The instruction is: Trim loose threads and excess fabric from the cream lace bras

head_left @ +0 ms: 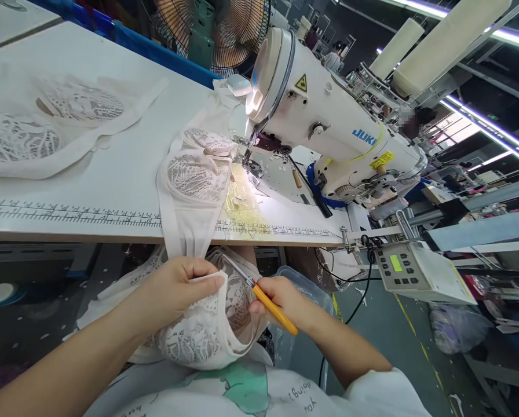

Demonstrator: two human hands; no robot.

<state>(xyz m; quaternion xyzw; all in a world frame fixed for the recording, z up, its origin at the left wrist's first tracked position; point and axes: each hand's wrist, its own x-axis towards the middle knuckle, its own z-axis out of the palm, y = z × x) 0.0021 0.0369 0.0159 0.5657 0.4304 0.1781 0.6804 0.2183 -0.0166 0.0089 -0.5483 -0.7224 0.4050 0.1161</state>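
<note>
OK, L hand (pixel 183 285) fwd, pinching lace bra (pixel 194 339), R hand (pixel 281 296) angled inward, gripping orange-handled tool (pixel 276 310)

Long white ceiling tubes (pixel 492 126) glare at upper right against a dim background. Beneath the rounded white sewing-machine head (pixel 273 72), lamplight washes out detail; the smooth white counter (pixel 124 168) is bright, shadowed below. Wide-angle distortion stretches the edges; the distance looks soft.

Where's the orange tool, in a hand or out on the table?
In: the right hand grips the orange tool by its handle, with the metal end sticking out.
</note>
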